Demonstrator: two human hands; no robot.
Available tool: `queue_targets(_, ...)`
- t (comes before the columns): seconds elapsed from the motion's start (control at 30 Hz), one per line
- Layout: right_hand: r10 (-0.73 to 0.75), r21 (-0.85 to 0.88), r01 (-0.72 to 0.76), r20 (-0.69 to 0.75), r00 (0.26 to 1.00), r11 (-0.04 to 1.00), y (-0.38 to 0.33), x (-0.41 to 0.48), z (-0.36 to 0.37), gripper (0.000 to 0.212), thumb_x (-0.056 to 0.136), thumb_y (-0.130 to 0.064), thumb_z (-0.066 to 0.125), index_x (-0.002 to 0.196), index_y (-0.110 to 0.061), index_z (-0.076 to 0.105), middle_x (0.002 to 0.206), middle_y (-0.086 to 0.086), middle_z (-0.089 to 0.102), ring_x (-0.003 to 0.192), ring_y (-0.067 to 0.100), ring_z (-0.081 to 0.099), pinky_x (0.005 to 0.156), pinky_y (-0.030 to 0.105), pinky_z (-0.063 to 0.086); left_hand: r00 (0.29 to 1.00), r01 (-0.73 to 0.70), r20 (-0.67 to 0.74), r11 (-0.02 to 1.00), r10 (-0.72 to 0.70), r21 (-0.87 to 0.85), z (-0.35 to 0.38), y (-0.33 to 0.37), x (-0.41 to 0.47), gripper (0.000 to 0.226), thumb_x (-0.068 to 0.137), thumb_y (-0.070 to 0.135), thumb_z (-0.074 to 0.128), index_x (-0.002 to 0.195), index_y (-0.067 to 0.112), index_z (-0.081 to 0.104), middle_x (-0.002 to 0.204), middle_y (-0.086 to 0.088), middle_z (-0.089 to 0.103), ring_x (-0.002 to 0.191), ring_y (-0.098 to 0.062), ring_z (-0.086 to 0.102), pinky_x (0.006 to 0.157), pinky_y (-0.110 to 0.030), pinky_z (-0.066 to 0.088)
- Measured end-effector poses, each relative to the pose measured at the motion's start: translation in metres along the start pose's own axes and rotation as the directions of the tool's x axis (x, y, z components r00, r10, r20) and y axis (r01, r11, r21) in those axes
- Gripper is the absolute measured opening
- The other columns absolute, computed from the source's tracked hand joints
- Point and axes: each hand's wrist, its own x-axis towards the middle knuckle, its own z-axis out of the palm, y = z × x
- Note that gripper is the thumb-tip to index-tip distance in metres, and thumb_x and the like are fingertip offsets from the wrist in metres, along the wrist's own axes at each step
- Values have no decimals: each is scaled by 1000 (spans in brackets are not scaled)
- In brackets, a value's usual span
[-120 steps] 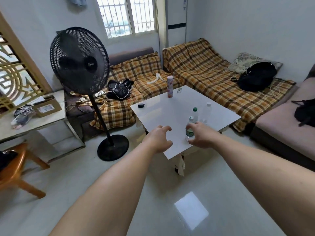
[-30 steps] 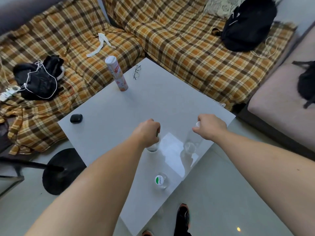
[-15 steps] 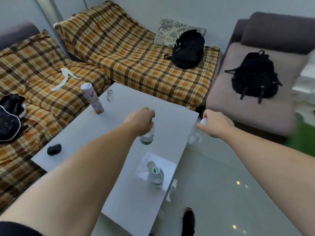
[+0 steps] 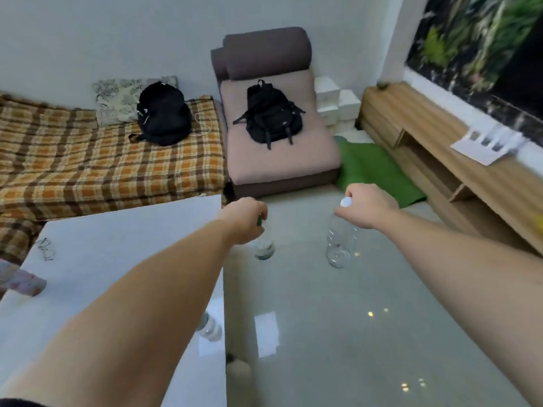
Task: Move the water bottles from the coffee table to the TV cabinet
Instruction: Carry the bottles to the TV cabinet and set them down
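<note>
A person's two bare arms reach forward over a pale tiled floor [image 4: 338, 333]. The left hand [image 4: 245, 220] is closed around the green-capped neck of a clear water bottle [image 4: 264, 249], which hangs below the fist, just past the edge of the white surface [image 4: 117, 248]. The right hand [image 4: 367, 205] pinches the white-capped neck of a second bottle [image 4: 339, 243], which hangs over the floor, well clear of the surface.

Half a second earlier both bottles were at the surface: the left one over its top, the right one at its far edge. Now both are lifted off and carried out over the floor, and the view has swung to the right. A long wooden cabinet [image 4: 426, 136] has come into sight along the right wall, with a sheet of paper [image 4: 484, 145] on top. A third bottle [image 4: 210, 329] remains standing on the surface near its edge, partly hidden behind the left forearm. Glasses [image 4: 45, 251] lie at the surface's left side. Beyond are a plaid sofa [image 4: 102, 165] with a black backpack [image 4: 163, 114], and a pink seat [image 4: 279, 154] holding another black bag [image 4: 271, 114].
</note>
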Motion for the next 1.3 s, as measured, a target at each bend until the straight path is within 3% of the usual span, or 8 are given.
queue_targets(0.13,144,136,-135,-62,988,981,95,-48,-39,25,69,-40,64,72,-19,50,79,3,60,74,27,58,54,30,38,976,-218,13,976,217,19,-3,115,33,27,79,22,62,106,21,62,109,-6,56,94,-27,56,76,-35,47)
queue_targets(0.27,331,300,-273,-160,930,914,190,-111,-80,27,66,-42,68,73,-20,54,75,0,61,63,18,59,52,30,41,892,-452,41,890,450,61,4,245,50,30,77,23,62,107,21,63,107,-6,60,94,-28,58,76,-35,50)
queue_targets(0.4,491,364,-394,-231,840,844,272,-193,-94,30,65,-41,72,76,-16,59,76,0,63,70,22,60,59,33,48,765,-642,130,763,631,76,37,359,38,29,78,21,62,107,19,63,107,-6,60,93,-26,58,75,-32,49)
queue_targets(0.5,611,379,-506,-247,752,775,319,-264,-87,33,61,-44,76,74,-18,59,75,-3,61,71,19,57,58,32,45,656,-750,215,656,723,84,66,430,21,29,81,23,63,110,19,62,109,-5,56,94,-26,56,76,-32,47)
queue_targets(0.77,867,382,-780,-159,473,496,404,-441,-67,28,67,-38,73,77,-14,62,76,1,62,69,18,58,59,32,47,356,-930,311,365,881,29,121,582,-52,23,80,25,56,103,23,57,102,-2,56,81,-23,51,64,-30,39)
queue_targets(0.9,926,368,-850,-112,362,377,425,-493,-51,19,67,-38,69,73,-24,57,79,-4,59,76,21,58,55,28,41,222,-969,397,245,890,-8,151,622,-82,21,78,25,59,99,24,59,97,2,49,83,-22,54,64,-31,44)
queue_targets(1.03,932,342,-867,-99,349,361,441,-519,-40,18,69,-38,67,72,-28,52,82,-8,57,80,20,57,54,25,34,175,-975,411,216,895,-54,166,655,-98,21,73,26,62,94,25,59,94,1,52,80,-22,56,62,-31,47)
queue_targets(1.3,903,386,-819,-111,415,424,483,-540,-63,25,71,-43,67,76,-21,56,78,-4,58,77,19,58,54,28,38,209,-976,409,213,888,35,161,712,-104,18,66,30,64,83,26,57,87,6,50,78,-20,56,61,-31,49)
